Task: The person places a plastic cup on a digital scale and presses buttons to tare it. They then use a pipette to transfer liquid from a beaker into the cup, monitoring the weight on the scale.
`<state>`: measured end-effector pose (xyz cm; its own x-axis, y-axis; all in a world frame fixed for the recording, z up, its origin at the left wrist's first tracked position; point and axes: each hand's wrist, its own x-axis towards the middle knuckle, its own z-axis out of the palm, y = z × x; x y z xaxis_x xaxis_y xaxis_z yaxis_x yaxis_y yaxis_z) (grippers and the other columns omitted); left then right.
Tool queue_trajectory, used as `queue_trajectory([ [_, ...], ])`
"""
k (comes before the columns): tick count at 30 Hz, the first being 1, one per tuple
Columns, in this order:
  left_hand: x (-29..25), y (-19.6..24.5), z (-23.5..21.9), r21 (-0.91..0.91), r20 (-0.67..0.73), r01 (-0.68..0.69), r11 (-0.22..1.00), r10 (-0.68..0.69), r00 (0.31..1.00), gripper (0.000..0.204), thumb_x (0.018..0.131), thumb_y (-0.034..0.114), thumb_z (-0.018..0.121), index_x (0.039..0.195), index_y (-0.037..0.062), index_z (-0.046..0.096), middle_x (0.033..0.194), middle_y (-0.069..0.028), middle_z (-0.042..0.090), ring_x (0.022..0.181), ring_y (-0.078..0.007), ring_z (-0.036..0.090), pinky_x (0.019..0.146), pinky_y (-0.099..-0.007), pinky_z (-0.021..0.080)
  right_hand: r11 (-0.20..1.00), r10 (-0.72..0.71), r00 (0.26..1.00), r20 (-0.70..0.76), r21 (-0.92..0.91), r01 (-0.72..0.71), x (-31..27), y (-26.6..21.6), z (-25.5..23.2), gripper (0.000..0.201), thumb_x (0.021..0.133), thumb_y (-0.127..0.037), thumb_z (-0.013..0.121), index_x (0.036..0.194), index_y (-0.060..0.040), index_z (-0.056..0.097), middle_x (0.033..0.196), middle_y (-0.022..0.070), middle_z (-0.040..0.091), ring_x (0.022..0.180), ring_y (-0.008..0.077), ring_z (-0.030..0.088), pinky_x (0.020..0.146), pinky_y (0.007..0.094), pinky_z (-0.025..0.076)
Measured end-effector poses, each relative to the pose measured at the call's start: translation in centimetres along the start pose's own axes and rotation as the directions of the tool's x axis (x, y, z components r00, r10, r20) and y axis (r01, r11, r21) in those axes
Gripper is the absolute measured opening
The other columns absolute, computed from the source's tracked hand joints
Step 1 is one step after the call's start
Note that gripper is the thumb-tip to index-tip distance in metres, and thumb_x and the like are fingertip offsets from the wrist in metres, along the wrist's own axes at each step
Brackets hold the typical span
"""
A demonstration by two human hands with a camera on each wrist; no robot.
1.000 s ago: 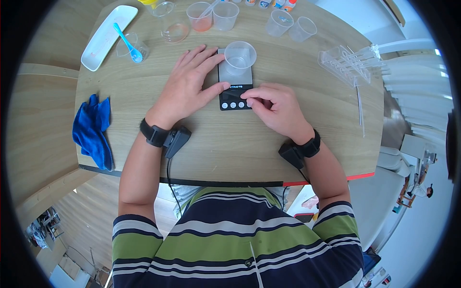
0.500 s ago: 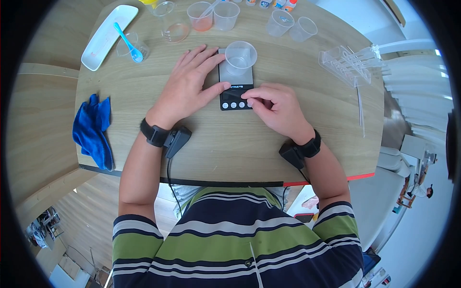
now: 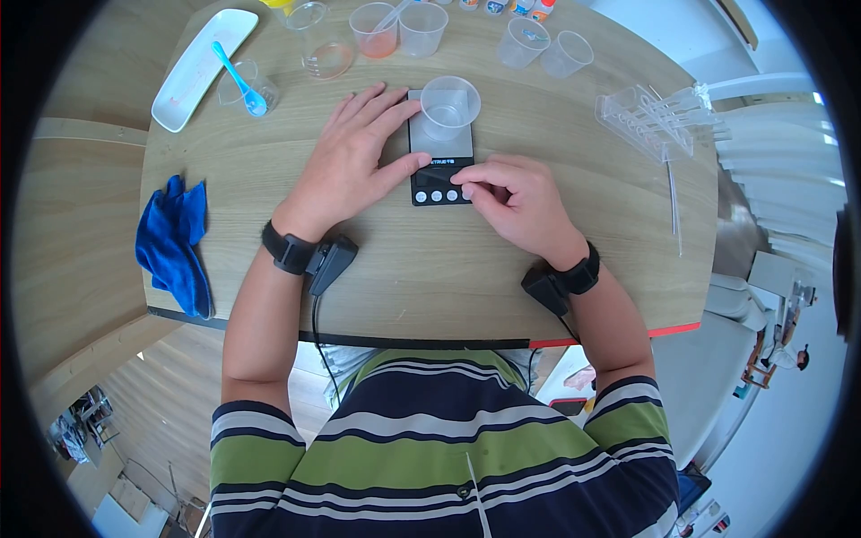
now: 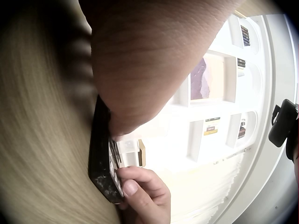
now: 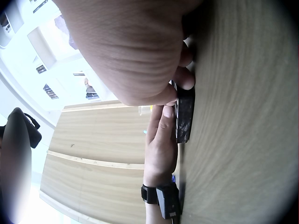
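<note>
A black pocket scale (image 3: pixel 439 148) with a silver plate lies at the middle of the table; a clear plastic cup (image 3: pixel 449 108) stands upright on its plate. The left hand (image 3: pixel 345 166) lies spread at the scale's left side, thumb and index fingertips touching its edge. At the lower right corner of the scale is the right hand (image 3: pixel 520 202), its fingers bent and its index and thumb tips on the button end. In the left wrist view the right hand (image 4: pixel 145 193) touches the end of the scale (image 4: pixel 102 158). The scale (image 5: pixel 185 114) also shows in the right wrist view.
Along the back stand clear cups (image 3: pixel 421 31), one cup with pink liquid (image 3: pixel 377 43), and small bottles (image 3: pixel 541 9). A white tray (image 3: pixel 170 106) and a blue spoon in a beaker (image 3: pixel 255 103) are back left, a blue cloth (image 3: pixel 172 247) left, a clear rack (image 3: pixel 641 125) right.
</note>
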<state>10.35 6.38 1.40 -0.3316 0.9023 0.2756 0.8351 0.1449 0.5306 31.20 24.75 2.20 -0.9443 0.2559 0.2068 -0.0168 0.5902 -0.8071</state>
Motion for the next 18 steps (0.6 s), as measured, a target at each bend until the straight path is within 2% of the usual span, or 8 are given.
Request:
queue_trajectory([
  [14,0.05,0.01,0.01,0.003,0.004,-0.003,1.0,0.003,1.0,0.066,0.098,0.035,0.082,0.155,0.0108,0.062,0.162,-0.0179,0.059,0.155,-0.0448,0.047,0.131,-0.0549,0.033,0.999,0.03,0.999,0.015,0.009,-0.03,-0.07,-0.04,-0.04,0.015,0.094,-0.004,0.078,0.106,-0.0108,0.083,0.082,0.0063,0.072,0.064,0.0193,0.062,0.058,0.0335,0.047],
  [18,0.07,0.06,0.09,-0.012,-0.027,-0.011,1.0,0.01,1.0,0.064,0.097,0.041,0.081,0.151,0.0092,0.065,0.158,-0.0189,0.061,0.153,-0.0451,0.049,0.129,-0.0563,0.034,1.0,0.012,1.0,0.008,-0.001,-0.012,-0.05,0.0,0.0,0.015,0.094,-0.004,0.078,0.106,-0.0107,0.083,0.082,0.0063,0.072,0.064,0.0195,0.062,0.058,0.0335,0.047],
])
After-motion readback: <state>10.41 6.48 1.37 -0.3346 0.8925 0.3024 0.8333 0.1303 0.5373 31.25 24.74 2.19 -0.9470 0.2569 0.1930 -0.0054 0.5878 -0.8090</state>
